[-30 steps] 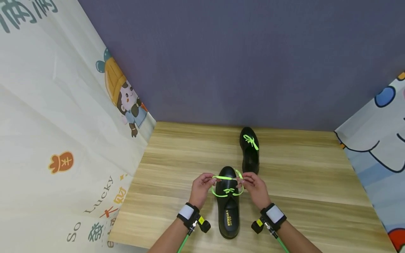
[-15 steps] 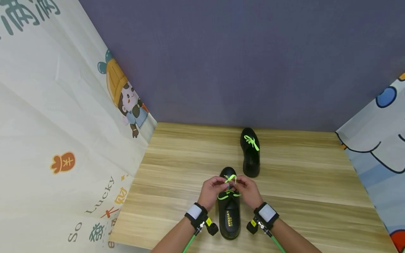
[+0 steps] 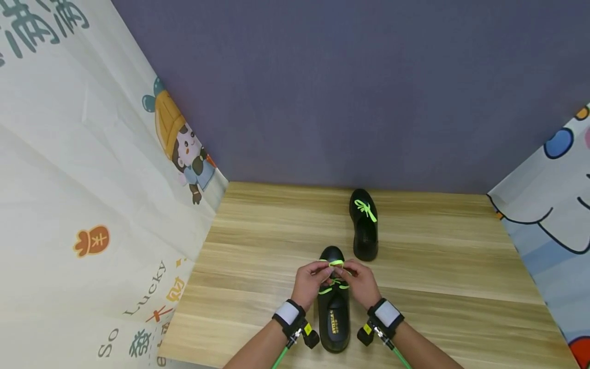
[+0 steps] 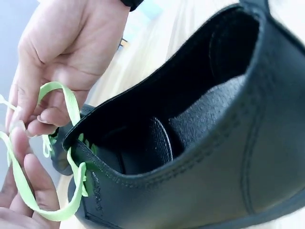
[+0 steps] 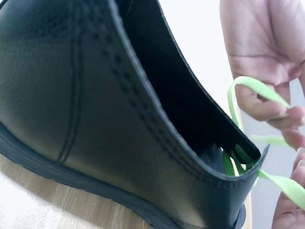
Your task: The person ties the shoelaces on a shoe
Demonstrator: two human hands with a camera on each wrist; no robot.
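Note:
A black leather shoe (image 3: 335, 338) stands on the wooden table with its toe pointing away, laced with a neon green shoelace (image 3: 337, 262). Over its front my left hand (image 3: 309, 283) and right hand (image 3: 364, 284) meet, fingertips close together, each pinching a part of the lace. Seen from the left wrist, the right hand (image 4: 71, 52) is on the far side with a lace loop beside its fingers, while the left hand (image 4: 35, 191) is partly cut off. Slack lace runs from the eyelets up to both hands. Fingers hide the exact crossing of the strands.
A second black shoe (image 3: 366, 248), its green lace tied in a bow, stands just beyond and to the right. Behind the wooden table (image 3: 442, 246) rises a grey-purple wall (image 3: 332, 92). Printed curtains (image 3: 115, 169) hang at both sides.
My hands were apart with the lace stretched between them over the toe. They came together above the shoe, and the lace between them is now bunched at the fingertips. Both shoes stayed put.

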